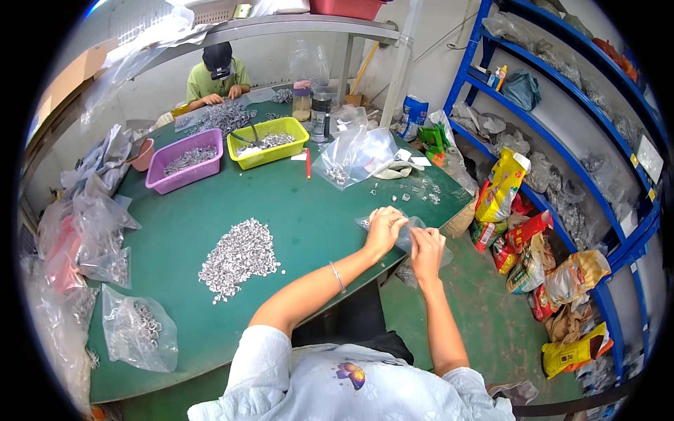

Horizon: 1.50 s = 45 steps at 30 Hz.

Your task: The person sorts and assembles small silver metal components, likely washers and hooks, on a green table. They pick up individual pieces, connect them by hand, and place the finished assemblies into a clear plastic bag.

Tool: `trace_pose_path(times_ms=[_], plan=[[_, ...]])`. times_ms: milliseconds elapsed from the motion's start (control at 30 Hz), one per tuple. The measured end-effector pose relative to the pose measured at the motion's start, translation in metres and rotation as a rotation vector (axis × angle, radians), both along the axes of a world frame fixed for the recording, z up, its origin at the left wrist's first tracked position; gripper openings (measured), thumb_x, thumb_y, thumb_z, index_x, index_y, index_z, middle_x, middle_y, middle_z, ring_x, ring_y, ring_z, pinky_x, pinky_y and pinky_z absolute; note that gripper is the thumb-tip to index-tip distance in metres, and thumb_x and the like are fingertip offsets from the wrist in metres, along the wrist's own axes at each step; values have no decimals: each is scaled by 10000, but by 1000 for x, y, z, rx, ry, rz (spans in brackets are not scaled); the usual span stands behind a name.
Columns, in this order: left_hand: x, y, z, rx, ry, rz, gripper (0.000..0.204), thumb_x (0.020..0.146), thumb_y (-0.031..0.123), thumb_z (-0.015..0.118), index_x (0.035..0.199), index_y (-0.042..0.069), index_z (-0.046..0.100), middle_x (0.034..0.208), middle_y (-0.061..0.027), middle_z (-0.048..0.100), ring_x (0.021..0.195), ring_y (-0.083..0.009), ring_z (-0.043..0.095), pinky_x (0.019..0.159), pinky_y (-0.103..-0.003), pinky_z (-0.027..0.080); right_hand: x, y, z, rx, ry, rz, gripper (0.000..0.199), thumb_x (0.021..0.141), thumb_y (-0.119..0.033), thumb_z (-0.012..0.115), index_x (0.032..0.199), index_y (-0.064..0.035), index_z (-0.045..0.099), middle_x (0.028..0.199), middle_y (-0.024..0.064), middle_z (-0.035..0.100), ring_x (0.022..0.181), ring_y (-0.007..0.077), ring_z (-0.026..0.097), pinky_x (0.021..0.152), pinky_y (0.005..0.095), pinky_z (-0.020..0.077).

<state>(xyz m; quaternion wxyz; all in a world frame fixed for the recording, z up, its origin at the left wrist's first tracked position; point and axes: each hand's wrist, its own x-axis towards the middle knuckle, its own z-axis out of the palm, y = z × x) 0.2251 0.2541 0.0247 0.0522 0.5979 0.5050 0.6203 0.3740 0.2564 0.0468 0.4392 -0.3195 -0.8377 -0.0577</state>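
At the right edge of the green table, a thin clear plastic bag (405, 241) is bunched between my two hands. My left hand (383, 230) has its fingers closed on one part of it, over the tabletop. Close beside it, my right hand (427, 252) pinches another part, just past the table's edge. Some of the bag hangs below the hands; what it contains is hard to make out. A heap of small silvery metal pieces (240, 258) lies on the table left of my arms. A few loose pieces (427, 191) are scattered beyond my hands.
Purple (184, 179) and yellow-green baskets (268, 163) hold metal pieces. Clear bags (140, 328) line the left side; another bag (357, 156) lies at the back with a red pen (308, 164). A co-worker (217, 77) sits opposite. Blue shelving (533, 123) and sacks (503, 184) stand right.
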Motion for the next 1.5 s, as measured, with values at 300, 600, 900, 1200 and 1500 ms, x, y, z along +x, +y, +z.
trace_pose_path(times_ms=[300, 600, 900, 1200, 1500], plan=[[-19, 24, 23, -17, -271, -54, 115, 829, 66, 651, 773, -27, 688, 796, -126, 638, 756, -228, 632, 709, -327, 480, 16, -5, -17, -370, 478, 229, 776, 753, -136, 766, 1416, -42, 374, 1260, 178, 554, 1166, 308, 512, 932, 395, 440], [-84, 57, 47, -168, -380, -208, 212, 945, 169, 603, 834, 0, 668, 750, 17, 607, 712, -55, 514, 650, -234, 427, -47, 89, 11, -498, 77, 507, 501, 692, -134, 819, 1137, -32, 611, 1139, 119, 612, 1037, 282, 590, 935, 366, 455], [-152, 24, 69, -207, -624, -191, 433, 921, 272, 652, 1253, 12, 555, 1124, -47, 617, 1013, -126, 570, 880, -299, 460, -137, 104, 31, -978, 500, 711, 165, 888, -149, 687, 799, -38, 604, 728, -23, 604, 636, 48, 512, 594, 218, 417], [-199, -55, 23, -597, -443, -199, 379, 830, 191, 753, 1129, -14, 643, 989, -105, 695, 908, -150, 646, 862, -289, 495, -185, 84, 43, -1447, 536, 825, 246, 928, -301, 637, 946, -57, 610, 837, 22, 636, 737, 109, 594, 652, 247, 449], [-183, -160, 40, -215, -921, -83, 346, 999, 281, 502, 1094, -34, 609, 986, -191, 692, 917, -242, 687, 899, -361, 525, -205, 46, 44, -1358, -270, 1319, 319, 935, -240, 616, 1120, 19, 607, 976, 88, 681, 863, 156, 650, 727, 278, 492]])
